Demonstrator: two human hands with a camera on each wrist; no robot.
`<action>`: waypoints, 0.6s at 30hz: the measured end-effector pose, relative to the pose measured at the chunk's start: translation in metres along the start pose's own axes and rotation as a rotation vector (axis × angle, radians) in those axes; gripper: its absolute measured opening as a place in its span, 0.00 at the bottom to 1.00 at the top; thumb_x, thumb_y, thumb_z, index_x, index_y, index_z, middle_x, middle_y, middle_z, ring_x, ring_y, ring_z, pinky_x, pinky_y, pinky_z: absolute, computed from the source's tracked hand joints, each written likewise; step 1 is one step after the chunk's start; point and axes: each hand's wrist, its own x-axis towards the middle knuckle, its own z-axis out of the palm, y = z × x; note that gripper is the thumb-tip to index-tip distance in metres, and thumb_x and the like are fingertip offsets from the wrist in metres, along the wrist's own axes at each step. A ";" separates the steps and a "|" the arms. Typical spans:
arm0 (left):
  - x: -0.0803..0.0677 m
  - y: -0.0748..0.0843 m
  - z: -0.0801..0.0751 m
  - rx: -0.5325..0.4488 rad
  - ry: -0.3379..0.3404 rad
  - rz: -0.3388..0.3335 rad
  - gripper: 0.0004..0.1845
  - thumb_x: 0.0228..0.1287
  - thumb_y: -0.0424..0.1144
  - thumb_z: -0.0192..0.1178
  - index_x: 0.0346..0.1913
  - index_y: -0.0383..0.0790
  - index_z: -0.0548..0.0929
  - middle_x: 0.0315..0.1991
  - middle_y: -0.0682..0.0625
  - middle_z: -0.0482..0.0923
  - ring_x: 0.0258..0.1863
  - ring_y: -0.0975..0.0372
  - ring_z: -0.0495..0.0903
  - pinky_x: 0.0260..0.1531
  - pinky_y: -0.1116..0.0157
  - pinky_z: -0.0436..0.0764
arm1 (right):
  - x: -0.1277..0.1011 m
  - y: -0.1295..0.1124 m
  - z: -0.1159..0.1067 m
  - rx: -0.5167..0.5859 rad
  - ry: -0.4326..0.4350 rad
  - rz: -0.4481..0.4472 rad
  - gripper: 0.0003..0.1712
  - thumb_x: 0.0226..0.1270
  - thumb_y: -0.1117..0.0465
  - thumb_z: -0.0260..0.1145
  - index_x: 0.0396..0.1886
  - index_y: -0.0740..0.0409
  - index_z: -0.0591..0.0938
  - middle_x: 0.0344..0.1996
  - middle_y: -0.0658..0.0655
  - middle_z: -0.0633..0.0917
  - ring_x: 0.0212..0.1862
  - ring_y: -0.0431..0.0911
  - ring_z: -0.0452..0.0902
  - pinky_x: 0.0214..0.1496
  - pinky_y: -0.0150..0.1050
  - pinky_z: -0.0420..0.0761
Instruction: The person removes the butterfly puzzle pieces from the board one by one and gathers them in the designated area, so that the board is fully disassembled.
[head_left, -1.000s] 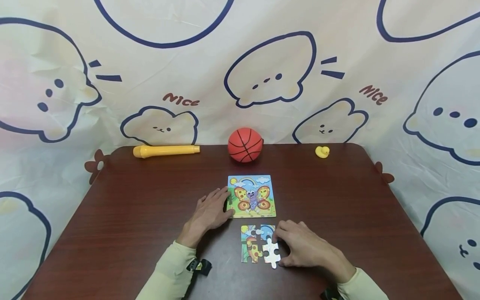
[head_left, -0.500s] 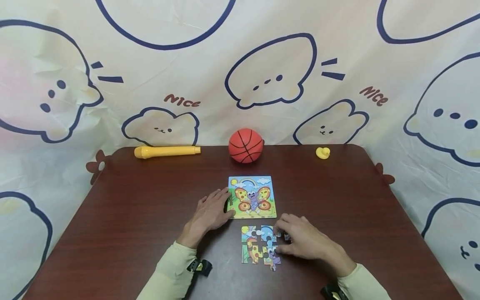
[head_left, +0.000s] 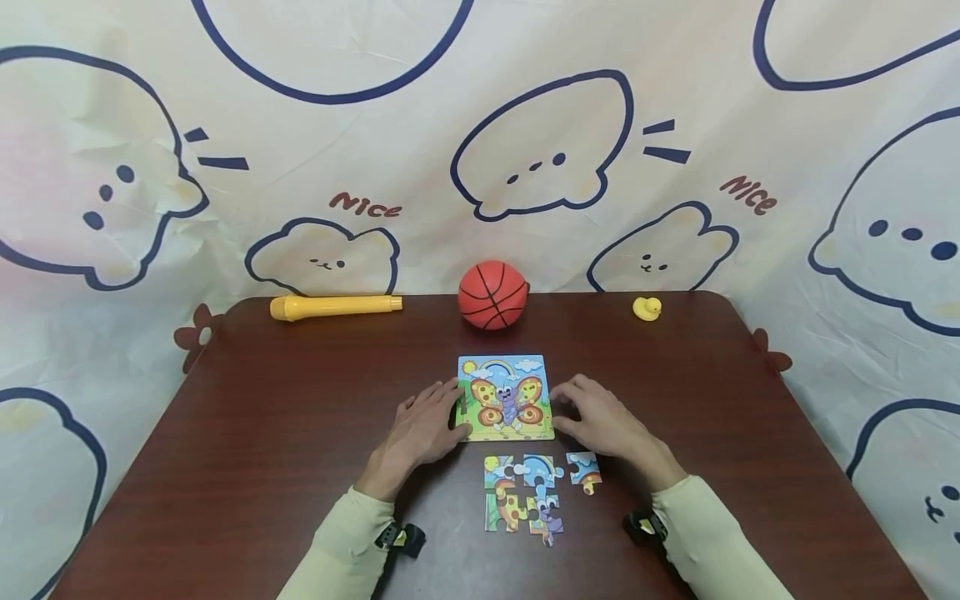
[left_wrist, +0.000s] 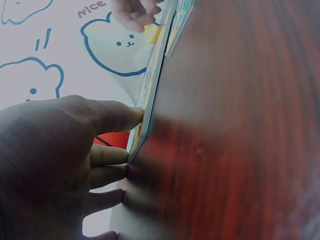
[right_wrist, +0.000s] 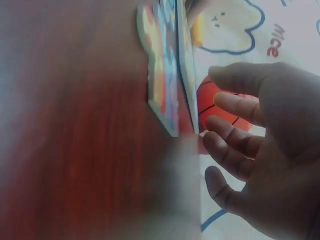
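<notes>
A square butterfly picture board (head_left: 505,398) lies flat mid-table. My left hand (head_left: 422,423) rests against its left side, fingers stretched out and thumb touching near the lower-left corner; in the left wrist view the thumb (left_wrist: 120,116) meets the board's edge (left_wrist: 150,90). At the right side hovers my right hand (head_left: 603,417), fingers loosely bent and holding nothing. Whether its fingertips touch the board I cannot tell. Below lie several jigsaw pieces, picture side up: a sun piece (head_left: 495,472), a rainbow piece (head_left: 538,470), a wing piece (head_left: 506,511), a butterfly-head piece (head_left: 546,521) and, apart, a cloud piece (head_left: 583,468).
Along the back edge of the dark wood table (head_left: 315,392) sit a yellow toy microphone (head_left: 336,307), a red toy basketball (head_left: 492,295) and a small yellow rubber duck (head_left: 647,309). A printed cloth (head_left: 420,150) hangs behind.
The butterfly-head piece has turned from its white back to its picture side. My right hand has let go and moved up beside the board, uncovering the cloud piece. My left hand stays put.
</notes>
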 end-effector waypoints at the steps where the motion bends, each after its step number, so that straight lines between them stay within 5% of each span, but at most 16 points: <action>1: 0.000 0.000 0.000 -0.001 0.001 0.000 0.35 0.63 0.55 0.60 0.71 0.46 0.68 0.75 0.51 0.58 0.75 0.52 0.55 0.68 0.40 0.56 | 0.003 0.001 0.001 0.001 0.002 0.000 0.19 0.61 0.52 0.71 0.51 0.48 0.81 0.42 0.48 0.77 0.42 0.42 0.72 0.47 0.42 0.77; 18: 0.000 -0.001 -0.001 -0.014 0.004 0.002 0.35 0.63 0.55 0.60 0.71 0.46 0.67 0.76 0.50 0.58 0.76 0.52 0.55 0.68 0.41 0.56 | 0.028 -0.008 0.005 -0.030 -0.090 0.041 0.29 0.63 0.49 0.68 0.63 0.51 0.77 0.47 0.52 0.76 0.43 0.43 0.70 0.47 0.42 0.77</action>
